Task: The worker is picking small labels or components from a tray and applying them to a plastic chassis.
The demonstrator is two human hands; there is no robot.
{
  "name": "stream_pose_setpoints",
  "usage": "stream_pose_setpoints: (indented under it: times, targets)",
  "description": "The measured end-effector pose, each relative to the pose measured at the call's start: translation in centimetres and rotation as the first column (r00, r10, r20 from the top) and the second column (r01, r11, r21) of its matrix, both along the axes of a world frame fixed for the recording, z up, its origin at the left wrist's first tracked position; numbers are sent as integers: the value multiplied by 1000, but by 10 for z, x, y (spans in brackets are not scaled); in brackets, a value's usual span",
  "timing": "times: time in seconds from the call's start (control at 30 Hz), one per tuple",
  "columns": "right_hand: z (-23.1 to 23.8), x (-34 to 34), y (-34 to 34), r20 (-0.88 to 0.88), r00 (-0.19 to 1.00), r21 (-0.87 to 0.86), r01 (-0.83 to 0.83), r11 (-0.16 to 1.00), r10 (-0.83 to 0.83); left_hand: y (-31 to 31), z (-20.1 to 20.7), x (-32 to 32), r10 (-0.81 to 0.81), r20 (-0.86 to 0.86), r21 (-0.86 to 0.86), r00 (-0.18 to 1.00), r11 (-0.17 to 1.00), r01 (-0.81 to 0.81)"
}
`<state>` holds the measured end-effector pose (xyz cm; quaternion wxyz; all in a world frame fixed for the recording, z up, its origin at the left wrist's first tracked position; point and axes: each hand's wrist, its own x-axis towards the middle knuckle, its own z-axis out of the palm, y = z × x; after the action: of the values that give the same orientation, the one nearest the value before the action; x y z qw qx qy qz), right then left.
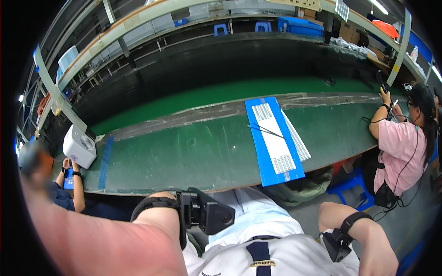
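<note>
My left hand point(106, 239) is raised very close to the view and fills the lower left, large and blurred; its fingers cannot be made out. A black strap with a small black camera point(207, 216) is round that wrist. At lower right my right hand point(338, 215) is low beside my body, with its fingers hidden; a similar black device point(338, 244) is strapped behind it. On the green-topped bench before me lies a blue board point(271, 177) under a white sheet point(271, 145) of small printed grids. Two thin dark strips point(267, 130) lie crosswise on the sheet.
A second white sheet point(299, 140) sticks out at the board's right. A white fan-like box point(79, 147) stands near a co-worker's hands point(69, 168) at left. Another person in pink point(400, 142) sits at right by a blue stool point(352, 186). Blue tape point(106, 161) crosses the bench.
</note>
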<state>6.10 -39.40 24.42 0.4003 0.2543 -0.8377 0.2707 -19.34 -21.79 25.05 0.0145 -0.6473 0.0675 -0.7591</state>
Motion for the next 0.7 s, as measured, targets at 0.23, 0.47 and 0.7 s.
stream_pose_setpoints:
  times: [0.23,0.47,0.7]
  targets:
    - [-25,9,18,209,974,4,83,997,-82,-2,3,10,56,-25,-103,998,993,-58]
    - [-111,21,61,-24,993,-529,-112,841,117,6,-27,20,-93,21,-285,995,954,96]
    - [-151,11,62,-225,888,-974,-187,131,-401,5,-169,5,-594,137,-924,793,212,318]
